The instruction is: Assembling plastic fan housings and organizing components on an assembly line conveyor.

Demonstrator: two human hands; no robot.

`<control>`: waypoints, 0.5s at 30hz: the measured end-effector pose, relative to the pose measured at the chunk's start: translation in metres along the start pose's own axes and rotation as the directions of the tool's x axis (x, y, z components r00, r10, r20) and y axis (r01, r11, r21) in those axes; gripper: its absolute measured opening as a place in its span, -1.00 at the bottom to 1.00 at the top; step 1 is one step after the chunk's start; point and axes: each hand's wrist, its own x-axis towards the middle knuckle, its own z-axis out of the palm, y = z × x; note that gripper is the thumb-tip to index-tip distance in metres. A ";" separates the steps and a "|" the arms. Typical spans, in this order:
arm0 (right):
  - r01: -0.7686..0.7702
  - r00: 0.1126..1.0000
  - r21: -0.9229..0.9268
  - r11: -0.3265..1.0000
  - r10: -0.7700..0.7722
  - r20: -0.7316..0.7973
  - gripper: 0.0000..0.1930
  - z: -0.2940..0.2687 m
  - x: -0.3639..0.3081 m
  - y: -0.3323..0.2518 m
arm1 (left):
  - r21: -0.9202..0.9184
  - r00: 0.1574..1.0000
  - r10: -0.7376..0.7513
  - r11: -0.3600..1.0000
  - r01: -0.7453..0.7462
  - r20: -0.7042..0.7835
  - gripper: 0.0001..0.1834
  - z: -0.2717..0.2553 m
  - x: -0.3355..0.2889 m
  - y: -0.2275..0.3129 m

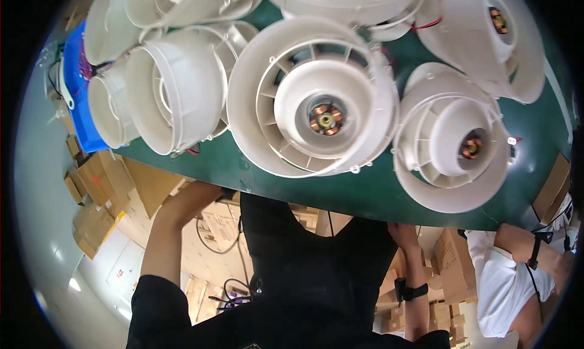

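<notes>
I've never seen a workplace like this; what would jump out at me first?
Likely the big round white housing at the middle of the green table, with copper coils at its centre. Similar white housings crowd to its left, right and behind, two on the right also showing coils. A bright blue container stands out at the table's left end.

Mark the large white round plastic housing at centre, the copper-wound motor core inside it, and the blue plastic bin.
Large white round plastic housing (313, 80): head view, inner hub.
Copper-wound motor core (326, 119): head view, its centre.
Blue plastic bin (84, 112): head view, its wall.
</notes>
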 end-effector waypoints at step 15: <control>-0.144 0.928 0.671 0.727 0.334 -0.163 -0.69 0.135 -0.039 0.102 | 0.086 0.994 -0.109 0.990 0.109 -0.005 -0.78 0.104 0.169 0.080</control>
